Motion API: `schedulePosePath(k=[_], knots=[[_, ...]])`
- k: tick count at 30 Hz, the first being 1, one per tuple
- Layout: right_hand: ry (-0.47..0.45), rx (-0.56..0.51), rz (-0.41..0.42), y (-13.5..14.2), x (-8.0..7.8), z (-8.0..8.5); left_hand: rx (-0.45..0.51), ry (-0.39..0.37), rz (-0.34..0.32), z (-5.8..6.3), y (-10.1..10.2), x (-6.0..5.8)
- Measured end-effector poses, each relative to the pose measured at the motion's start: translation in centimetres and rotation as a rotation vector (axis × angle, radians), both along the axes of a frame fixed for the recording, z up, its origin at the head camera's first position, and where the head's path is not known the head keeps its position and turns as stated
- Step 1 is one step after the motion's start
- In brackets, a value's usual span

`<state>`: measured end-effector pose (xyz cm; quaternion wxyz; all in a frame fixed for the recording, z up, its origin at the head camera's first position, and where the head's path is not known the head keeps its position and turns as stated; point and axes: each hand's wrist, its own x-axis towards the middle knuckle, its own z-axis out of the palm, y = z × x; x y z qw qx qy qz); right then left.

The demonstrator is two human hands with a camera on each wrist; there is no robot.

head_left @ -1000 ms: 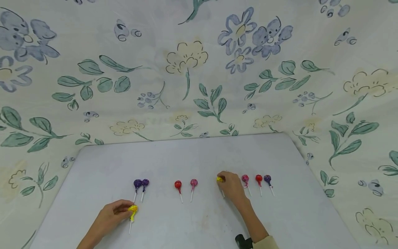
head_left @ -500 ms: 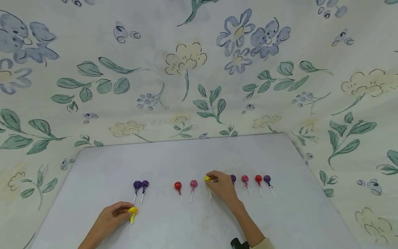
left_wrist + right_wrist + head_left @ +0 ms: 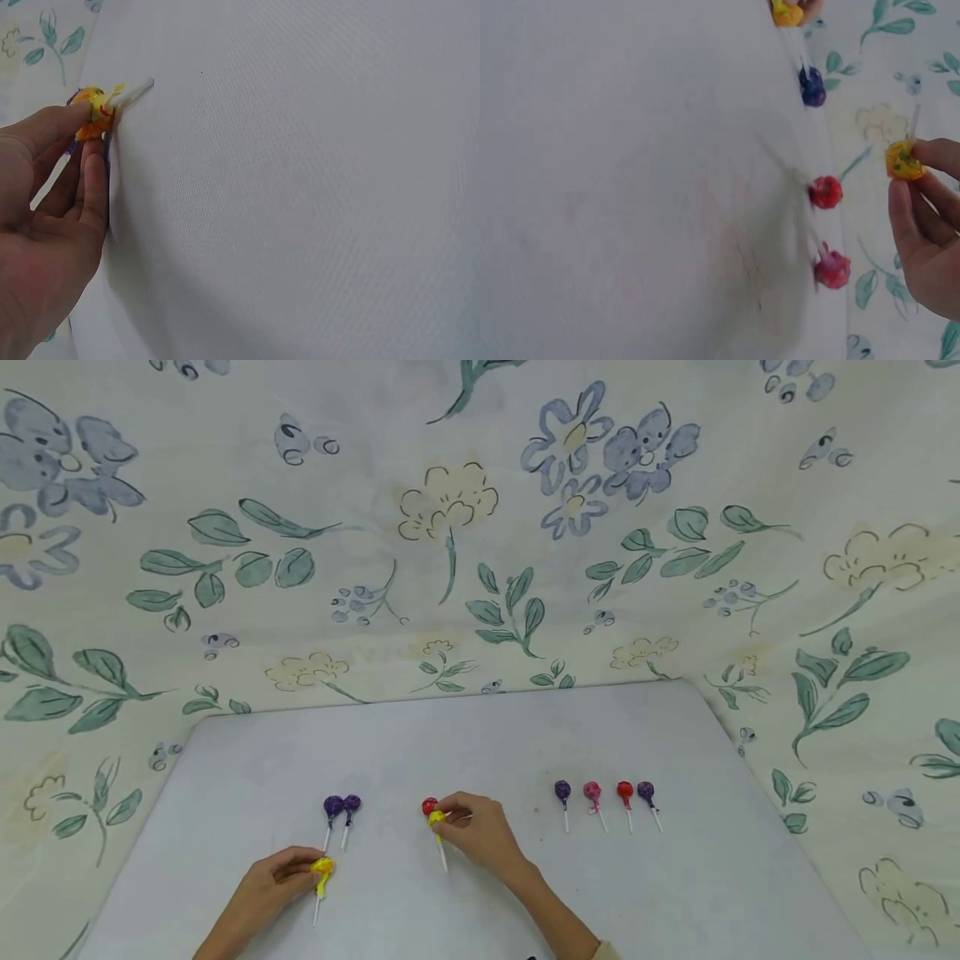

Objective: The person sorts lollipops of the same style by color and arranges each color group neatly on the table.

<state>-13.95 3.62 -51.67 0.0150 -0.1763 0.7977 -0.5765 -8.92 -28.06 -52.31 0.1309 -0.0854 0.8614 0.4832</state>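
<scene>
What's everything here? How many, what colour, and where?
Yellow lollipops: two, yellow, one in each hand
Purple lollipops: four, purple, two left, two right
Red lollipops: two, red, one central, one right
Pink lollipops: two, pink, one right, one central (right wrist view)
Table: one, white, underneath
Floral backdrop: one, pale, behind and beside table
Dark sliver: one, black, bottom edge, unidentifiable
Sleeve: one, beige, right arm
Left hand: one, bare, left
Right hand: one, bare, central
</scene>
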Motion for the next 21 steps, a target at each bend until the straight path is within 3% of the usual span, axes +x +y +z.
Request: schedulePosePath(k=[5, 11, 21], knots=[[-0.067, -0.055, 0.069, -2.5, 0.8, -0.4, 0.032, 0.000, -0.006, -0.2, -0.2, 0.2], [-0.126, -0.020, 0.076, -5.3, 1.4, -1.1, 0.028, -0.008, -0.012, -0.4, -0.4, 0.1], [-0.120, 0.056, 0.110, -8.9, 1.6, -2.9, 0.055, -0.025, -0.015, -0.5, -0.5, 0.0]])
